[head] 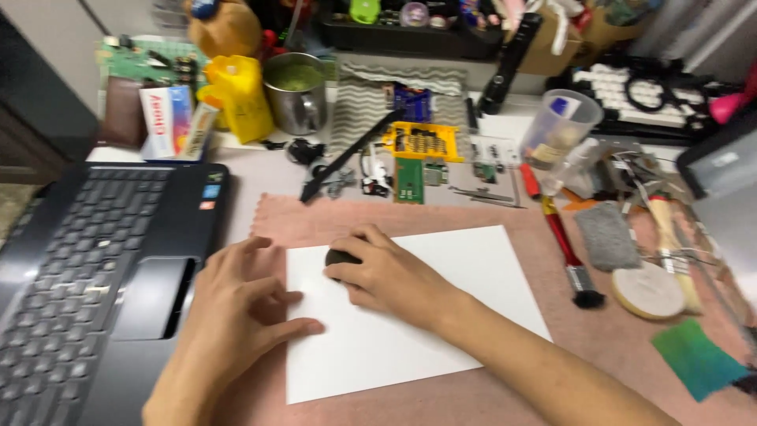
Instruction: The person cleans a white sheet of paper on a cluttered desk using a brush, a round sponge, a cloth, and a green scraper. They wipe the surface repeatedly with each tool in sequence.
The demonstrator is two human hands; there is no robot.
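A white sheet of paper [441,315] lies on a pink mat [623,339]. My right hand [386,276] rests on the sheet with its fingers curled over a small dark round object [339,256] near the sheet's upper left corner. My left hand [233,315] lies flat at the sheet's left edge, thumb pressing on the paper, fingers spread toward the laptop [87,276].
Black laptop at the left. Right of the sheet lie a red-handled brush [569,252], a grey pad [607,235], a round wooden disc [648,290] and a green cloth [695,359]. Behind: circuit board [408,178], yellow bit holder [422,142], metal cup [298,93], clear plastic cup [556,130].
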